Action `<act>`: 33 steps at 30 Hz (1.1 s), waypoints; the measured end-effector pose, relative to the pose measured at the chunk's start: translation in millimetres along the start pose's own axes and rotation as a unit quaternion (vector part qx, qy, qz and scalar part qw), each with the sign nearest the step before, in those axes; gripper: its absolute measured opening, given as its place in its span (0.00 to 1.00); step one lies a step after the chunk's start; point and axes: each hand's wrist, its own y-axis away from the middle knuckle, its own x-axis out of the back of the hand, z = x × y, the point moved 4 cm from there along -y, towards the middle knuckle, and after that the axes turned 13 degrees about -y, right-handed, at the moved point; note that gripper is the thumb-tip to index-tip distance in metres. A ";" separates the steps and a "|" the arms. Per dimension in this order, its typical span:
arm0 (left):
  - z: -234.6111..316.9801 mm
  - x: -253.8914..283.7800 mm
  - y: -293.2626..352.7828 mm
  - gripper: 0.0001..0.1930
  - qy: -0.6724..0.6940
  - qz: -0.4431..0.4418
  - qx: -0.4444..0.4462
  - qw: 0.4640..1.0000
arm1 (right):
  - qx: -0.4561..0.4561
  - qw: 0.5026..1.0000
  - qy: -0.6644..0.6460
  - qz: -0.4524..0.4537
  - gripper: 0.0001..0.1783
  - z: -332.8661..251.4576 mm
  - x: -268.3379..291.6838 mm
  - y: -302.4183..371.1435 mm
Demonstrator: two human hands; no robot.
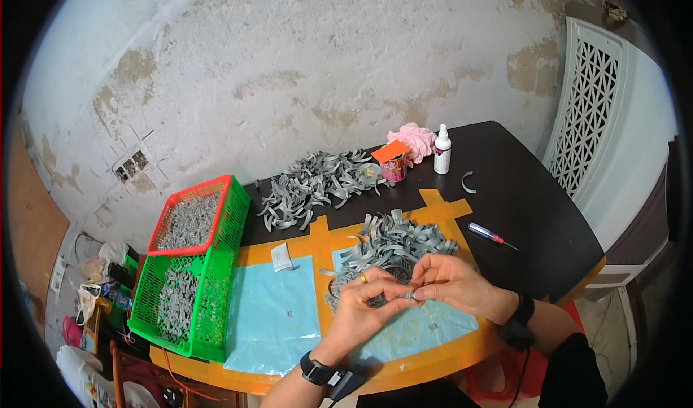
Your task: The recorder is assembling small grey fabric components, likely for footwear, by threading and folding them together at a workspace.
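My left hand [364, 303], with a ring on one finger, and my right hand [453, 284] meet over the front of the table. Between their pinched fingertips is a small grey piece [410, 295]; its exact kind is too small to make out. Just behind my hands lies a heap of curved grey strips [397, 238], partly hidden by my fingers. Beneath my hands is a light blue sheet [440, 328], held down with orange tape. A second blue sheet [271, 314] lies to the left, with a small white packet [281, 257] at its top edge.
On the left, a red basket [225, 191] and a green basket [224, 292] hold many small grey pieces. Farther back lies another heap of grey strips [310, 184]. A pink-labelled can [393, 170], pink cloth [415, 141], white bottle [442, 152] and screwdriver [487, 233] stand or lie rightward.
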 end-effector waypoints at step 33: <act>-5.7 -1.4 -2.8 0.05 0.012 -0.039 0.037 0.998 | 0.254 0.924 0.286 0.005 0.13 -9.0 -6.0 6.0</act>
